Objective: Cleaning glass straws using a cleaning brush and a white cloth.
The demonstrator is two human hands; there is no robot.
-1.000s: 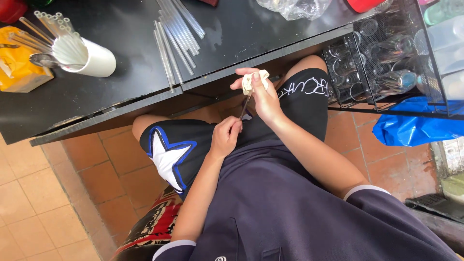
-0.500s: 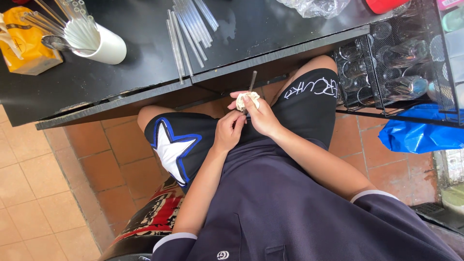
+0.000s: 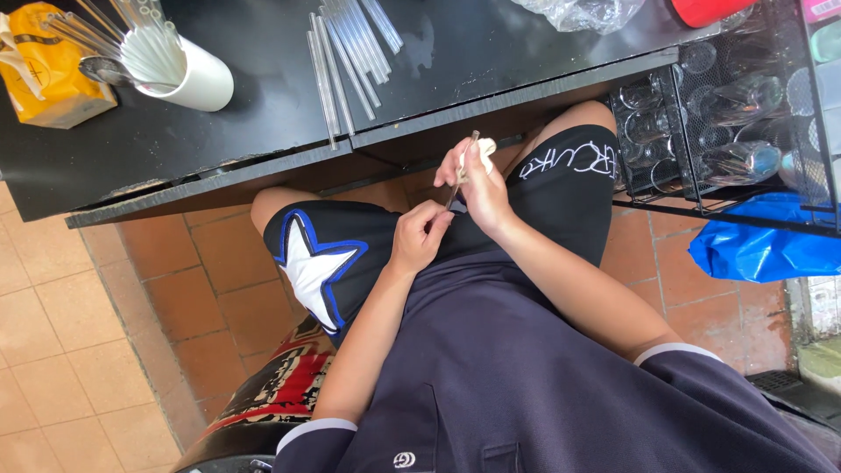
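Head view: seated at a black table [image 3: 131, 144], knees under its edge, both hands meeting just below the rim. Right hand [image 3: 480, 188] closed around a small white cloth [image 3: 484, 149] and the upper part of a thin clear straw [image 3: 462, 168]; left hand [image 3: 420, 235] pinching the straw's lower end between thumb and fingertips. Straw nearly upright, over the lap, clear of the table top, its top poking out above the cloth.

Judged from this: wiping of one straw in progress, not finished, cloth near the upper end. Hard to say which of the other straws are done. Loose straws [image 3: 346, 52] lying side by side on the table, well apart from the hands.

Containers: white cup [image 3: 197, 83] at the table's left, tipped on its side or leaning, packed with more clear straws [image 3: 144, 48], a metal spoon [image 3: 101, 70] resting by its mouth. Yellow packet [image 3: 48, 70] just beside the cup, contents not visible. Black wire rack [image 3: 666, 188] to the right, holding drinking glasses [image 3: 740, 162] laid on their sides, apparently empty. Crumpled blue bag [image 3: 753, 250] below the rack, clear plastic bag [image 3: 578, 13] at the table's far edge; insides of both hidden.
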